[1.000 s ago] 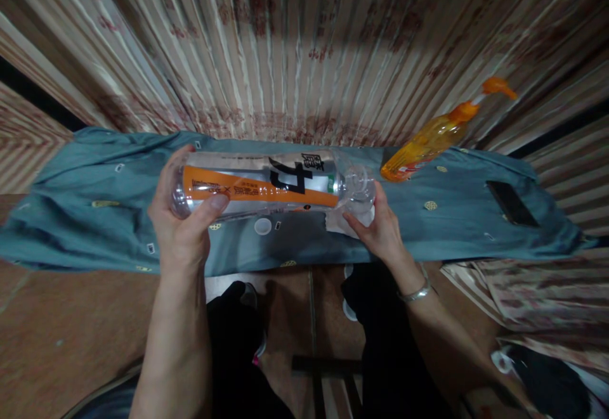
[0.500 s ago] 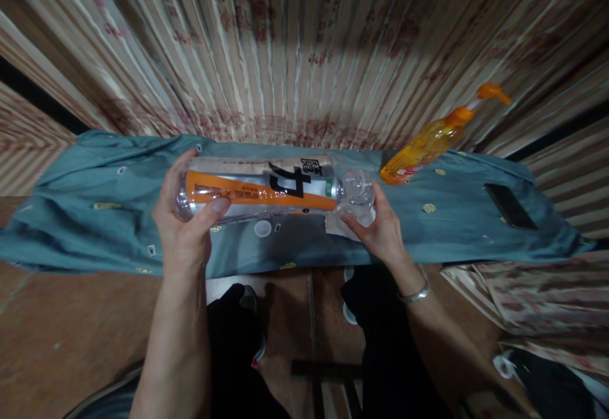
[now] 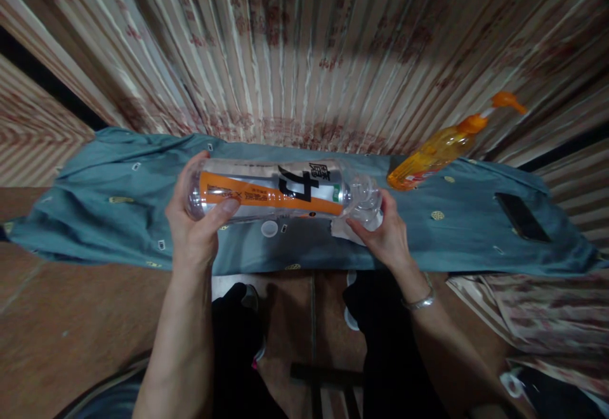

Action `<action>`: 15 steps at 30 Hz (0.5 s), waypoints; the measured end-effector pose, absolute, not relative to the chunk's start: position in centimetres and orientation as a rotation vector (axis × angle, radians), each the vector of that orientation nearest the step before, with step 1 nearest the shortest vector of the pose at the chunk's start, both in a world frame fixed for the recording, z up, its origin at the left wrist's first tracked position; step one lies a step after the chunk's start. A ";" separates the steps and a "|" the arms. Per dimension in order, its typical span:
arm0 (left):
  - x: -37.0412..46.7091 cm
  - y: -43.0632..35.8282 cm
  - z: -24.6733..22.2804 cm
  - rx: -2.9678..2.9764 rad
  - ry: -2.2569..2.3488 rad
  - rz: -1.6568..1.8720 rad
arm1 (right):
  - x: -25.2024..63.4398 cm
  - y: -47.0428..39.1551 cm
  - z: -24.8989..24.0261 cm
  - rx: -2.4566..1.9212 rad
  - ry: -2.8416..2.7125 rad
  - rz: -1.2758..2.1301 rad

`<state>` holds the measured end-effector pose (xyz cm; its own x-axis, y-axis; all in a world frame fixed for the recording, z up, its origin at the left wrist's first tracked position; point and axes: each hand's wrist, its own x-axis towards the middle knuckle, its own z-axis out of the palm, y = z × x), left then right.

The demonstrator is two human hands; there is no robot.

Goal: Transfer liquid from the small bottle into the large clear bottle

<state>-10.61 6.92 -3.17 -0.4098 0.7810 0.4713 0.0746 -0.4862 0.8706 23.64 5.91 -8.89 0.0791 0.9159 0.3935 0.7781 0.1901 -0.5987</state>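
Observation:
A clear plastic bottle (image 3: 266,191) with an orange and silver label lies sideways in the air above the blue-green cloth. My left hand (image 3: 197,216) wraps round its base end, thumb across the label. At the other end, my right hand (image 3: 383,229) is closed on the clear neck part; I cannot tell whether that part is a separate piece. Just under the neck shows a white piece of tissue or paper (image 3: 349,230), partly covered by my fingers. A small round whitish cap (image 3: 269,229) rests on the cloth below the bottle.
The cloth (image 3: 118,229) covers a long narrow surface before a pleated curtain (image 3: 304,58). An orange pump bottle (image 3: 438,153) stands at the back right, and a black phone (image 3: 522,216) lies farther right. Below are my legs and a dark stool (image 3: 328,374).
The whole view has shifted slightly, so everything sits a little farther right. Both hands keep their hold on the bottle, with no clear change in grip.

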 end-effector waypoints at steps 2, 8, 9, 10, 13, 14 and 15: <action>-10.6 6.9 -3.1 1.297 1.191 1.951 | 23.6 5.9 -8.9 -1.613 -1.707 0.238; -10.6 7.0 -3.3 1.302 1.131 1.954 | 23.5 5.9 -9.4 -1.617 -1.666 0.217; -10.6 7.0 -3.4 1.311 1.123 1.960 | 23.5 5.9 -9.6 -1.622 -1.657 0.211; -10.6 7.0 -3.4 1.320 1.114 1.966 | 23.5 5.9 -9.7 -1.627 -1.648 0.202; -10.5 7.1 -3.4 1.335 1.088 1.975 | 23.4 5.9 -9.9 -1.639 -1.621 0.165; -10.5 7.1 -3.3 1.335 1.084 1.975 | 23.4 5.9 -9.9 -1.642 -1.615 0.154; -10.4 7.0 -3.3 1.333 1.082 1.973 | 23.3 6.0 -10.0 -1.643 -1.610 0.145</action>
